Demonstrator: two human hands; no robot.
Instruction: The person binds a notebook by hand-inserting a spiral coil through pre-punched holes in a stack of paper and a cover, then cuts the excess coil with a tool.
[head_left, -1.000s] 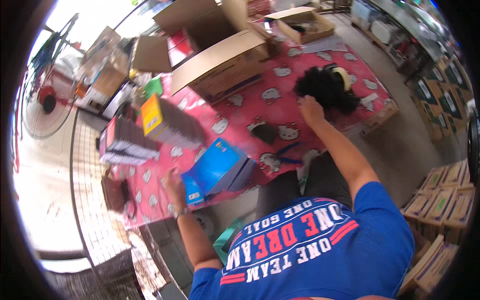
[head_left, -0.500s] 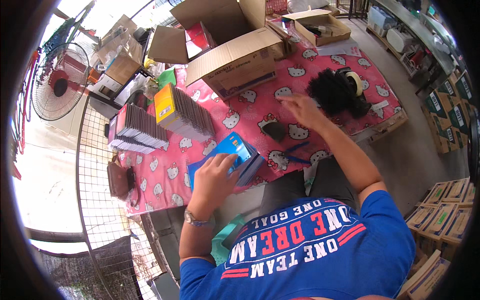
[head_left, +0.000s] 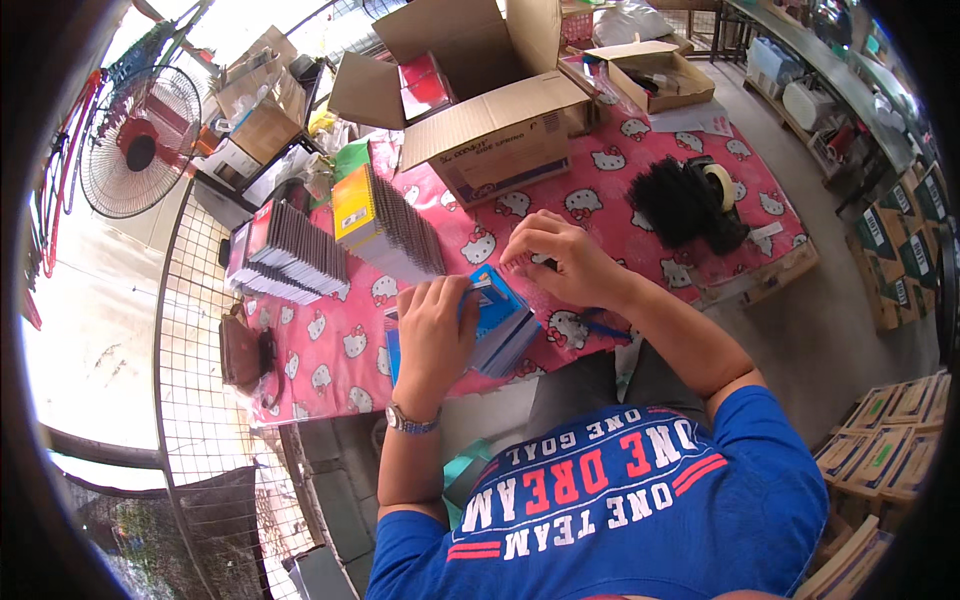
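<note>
A stack of blue notebooks [head_left: 505, 345] lies near the front edge of the table. Curled over its left part is my left hand [head_left: 432, 325], with the fingers pressed together on the top cover and the thumb beside them. My right hand [head_left: 565, 262] hovers just beyond the right corner of the stack, its fingertips pinched together; whatever thin thing may be between them cannot be made out. Partly behind that hand sits a small dark object [head_left: 546, 263]. Farther left stand a tall stack of yellow-covered spiral notebooks [head_left: 385, 225] and a stack of red-covered spiral notebooks [head_left: 285, 255].
An open cardboard box [head_left: 510, 140] stands at the back, with a shallow box [head_left: 665, 75] behind it. To the right is a black bristly bundle [head_left: 680, 205] beside a tape roll [head_left: 720, 187]. A brown pouch [head_left: 240, 350] lies at the left edge, near a fan [head_left: 140, 145].
My right hand has come nearer, down and left to the blue notebooks, and its fingers have closed. The left hand stays on the stack. The whole view has shifted slightly.
</note>
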